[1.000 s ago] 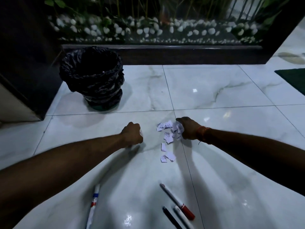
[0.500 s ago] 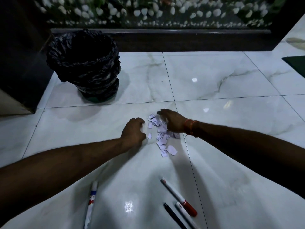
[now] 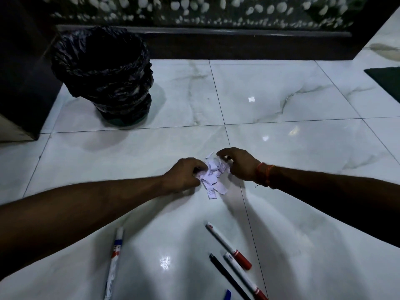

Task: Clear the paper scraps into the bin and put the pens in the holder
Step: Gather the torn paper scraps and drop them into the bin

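**Desk:** What are the hands doing?

**Operator:** On my feed the left hand (image 3: 186,174) has its fingers curled in tight, pinching a few of the paper scraps (image 3: 214,178) at the pile's left edge. The right hand (image 3: 238,164) arches over the pile's right side, fingers bent like a claw with the tips down among the pieces. It is blurred there, so I cannot tell whether it has hold of any. A red thread (image 3: 263,174) circles that wrist.

**Desk:** And the pile itself?

**Operator:** It is heaped on the floor (image 3: 281,105) between the two hands, with a couple of loose pieces lying just nearer me.

**Desk:** The rest?

**Operator:** The bin (image 3: 104,76), lined with a black bag, stands upright well beyond the pile, to its left. Nearer me than the pile, a white pen (image 3: 113,263) lies off to the left. To the right a red-capped pen (image 3: 228,245), a black pen (image 3: 227,276) and a white-and-red pen (image 3: 244,276) lie close together.
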{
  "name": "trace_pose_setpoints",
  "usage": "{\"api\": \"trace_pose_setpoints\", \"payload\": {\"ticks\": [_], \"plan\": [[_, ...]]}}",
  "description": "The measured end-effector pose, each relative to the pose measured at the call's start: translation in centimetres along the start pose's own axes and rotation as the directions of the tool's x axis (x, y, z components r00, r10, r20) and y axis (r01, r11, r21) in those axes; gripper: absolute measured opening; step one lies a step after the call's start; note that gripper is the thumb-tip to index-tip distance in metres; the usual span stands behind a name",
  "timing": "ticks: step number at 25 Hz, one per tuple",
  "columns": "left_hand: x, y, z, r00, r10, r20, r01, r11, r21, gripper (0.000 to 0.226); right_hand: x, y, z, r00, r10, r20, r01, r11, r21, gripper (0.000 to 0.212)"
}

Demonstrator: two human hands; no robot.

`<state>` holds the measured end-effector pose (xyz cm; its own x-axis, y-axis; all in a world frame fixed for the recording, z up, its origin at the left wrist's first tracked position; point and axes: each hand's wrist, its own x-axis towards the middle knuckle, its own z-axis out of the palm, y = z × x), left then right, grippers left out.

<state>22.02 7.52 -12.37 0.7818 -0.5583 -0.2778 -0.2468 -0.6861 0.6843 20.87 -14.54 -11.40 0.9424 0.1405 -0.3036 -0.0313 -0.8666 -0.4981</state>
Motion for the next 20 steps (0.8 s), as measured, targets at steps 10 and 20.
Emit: {"api": "trace_pose_setpoints", "payload": {"ticks": [10, 20], "plan": [[-1.1, -1.9, -1.2, 0.941, -0.253, -0.226, 0.262, 0.965, 0.01, 0.066, 1.3, 0.1, 0.0, 0.997, 0.074, 0.02, -0.072, 0.993, -0.089, 0.072], [-0.6, -1.6, 1.0, 0.97, -0.2, -0.136, 0.195, 0.98, -0.044, 0.074, -0.4, -1.6, 1.2, 0.988, -0.142, 0.066, 0.142, 0.99, 0.003, 0.059]]}}
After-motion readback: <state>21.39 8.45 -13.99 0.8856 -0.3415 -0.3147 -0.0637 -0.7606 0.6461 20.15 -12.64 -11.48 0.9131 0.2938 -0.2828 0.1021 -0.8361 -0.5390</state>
